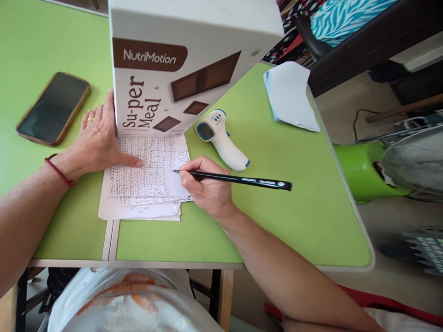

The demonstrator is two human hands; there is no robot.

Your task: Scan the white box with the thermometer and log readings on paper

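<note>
My right hand (209,186) is closed around a black pen (242,179), its tip at the right part of a written sheet of paper (152,180). Dense rows of small handwriting cover that top sheet, and more sheets lie under it. My left hand (100,133) rests with fingers stretched along the left side of a white box (138,27), its thumb lying on the paper. The box, printed NutriMotion Su-per Meal, stands over the paper's far edge and hides it. Right of the box lies a white and blue infrared thermometer (223,140).
A phone in a brown case (53,108) lies left of my left hand. Folded white papers (292,97) sit near the right edge of the green table (294,221). Beyond that edge are a green bin (367,168) and a fan-like wire cage (418,159).
</note>
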